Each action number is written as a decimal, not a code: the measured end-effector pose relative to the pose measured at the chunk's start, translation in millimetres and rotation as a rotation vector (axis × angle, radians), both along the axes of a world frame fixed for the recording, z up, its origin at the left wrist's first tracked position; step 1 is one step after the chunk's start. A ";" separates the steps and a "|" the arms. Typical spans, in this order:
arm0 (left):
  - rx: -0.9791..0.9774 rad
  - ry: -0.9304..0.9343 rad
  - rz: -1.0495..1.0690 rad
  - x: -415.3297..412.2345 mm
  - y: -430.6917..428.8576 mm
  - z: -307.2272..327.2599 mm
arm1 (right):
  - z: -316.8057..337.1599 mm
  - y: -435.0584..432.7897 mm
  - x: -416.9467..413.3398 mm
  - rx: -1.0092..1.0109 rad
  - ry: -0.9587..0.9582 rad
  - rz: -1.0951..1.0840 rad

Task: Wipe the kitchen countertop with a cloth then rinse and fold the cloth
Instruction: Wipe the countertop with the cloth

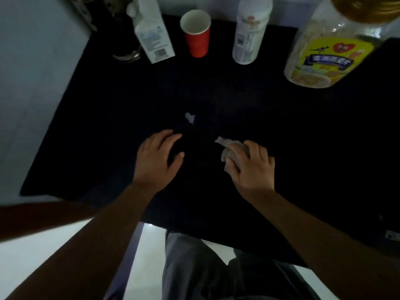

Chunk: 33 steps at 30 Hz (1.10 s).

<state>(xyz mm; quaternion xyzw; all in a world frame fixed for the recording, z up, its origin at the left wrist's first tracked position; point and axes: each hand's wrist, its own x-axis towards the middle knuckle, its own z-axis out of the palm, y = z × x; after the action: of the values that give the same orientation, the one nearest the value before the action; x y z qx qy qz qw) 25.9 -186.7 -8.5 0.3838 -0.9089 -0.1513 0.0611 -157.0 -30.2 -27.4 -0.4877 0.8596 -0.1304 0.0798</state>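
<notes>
Cloth (229, 150) is bunched under the right hand (250, 169) on the dark counter (292, 131), right of centre. The fingers (256, 151) curl over the wad and the thumb tucks in at its near side, so it's a grip and not a flat press. One corner pokes out toward the upper left. Left hand (159, 158) rests on the counter with nothing in it, fingers loosely spread. Key relation: the white smear (190, 118) lies ahead and left of the cloth, roughly along the line of that corner. The left fingertips are actually nearer to it, but the right hand has the cloth, so I'd guess a forward-left sweep by the right. Carton (152, 34), red cup (196, 34), white bottle (250, 31) and jar (329, 50) line the back edge (well clear of that path).
</notes>
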 end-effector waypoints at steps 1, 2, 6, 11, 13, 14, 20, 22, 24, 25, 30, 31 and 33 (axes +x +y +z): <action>-0.001 -0.015 -0.021 7.2 -17.5 -4.0 | -0.4 -16.7 -2.1 0.012 0.008 -0.078; 0.001 -0.036 -0.042 13.2 -35.3 -8.0 | -0.3 -39.7 -4.0 0.028 0.014 -0.162; -0.015 -0.109 -0.125 23.8 -95.5 -22.0 | 0.8 -139.4 3.1 0.030 0.006 -0.367; -0.033 -0.082 -0.214 37.3 -111.7 -37.4 | -3.3 -139.5 40.0 0.030 0.019 -0.306; -0.028 -0.062 -0.199 36.6 -112.9 -37.1 | -4.6 -110.2 51.5 0.021 0.044 -0.252; -0.021 -0.058 -0.192 35.7 -112.9 -36.0 | -4.4 -97.0 54.2 0.024 0.059 -0.259; 0.007 -0.078 -0.179 34.6 -112.1 -34.3 | -2.5 -139.3 28.7 0.022 0.025 -0.649; -0.001 -0.074 -0.181 34.9 -112.7 -35.2 | -3.3 -172.2 27.5 -0.004 0.002 -0.642; -0.010 -0.063 -0.182 34.7 -113.5 -36.4 | -3.8 -190.4 37.1 -0.019 0.036 -0.520; -0.010 -0.058 -0.180 34.9 -113.4 -37.0 | -3.3 -190.2 44.7 -0.013 0.052 -0.449; 0.002 -0.052 -0.181 35.0 -113.1 -35.4 | -2.5 -132.0 81.3 0.029 0.020 -0.254; 0.005 -0.056 -0.182 35.3 -113.1 -35.5 | -2.0 -121.8 80.1 0.026 0.030 -0.262; 0.009 -0.063 -0.184 35.5 -113.2 -36.5 | -1.3 -120.6 63.0 0.022 0.049 -0.342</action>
<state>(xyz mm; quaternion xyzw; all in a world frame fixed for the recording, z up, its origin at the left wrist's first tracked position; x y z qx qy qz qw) 61.4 -299.9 -45.0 0.3037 -0.9410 -0.1482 0.0164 -94.0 -150.8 -28.8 -0.3362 0.9331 -0.1207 0.0408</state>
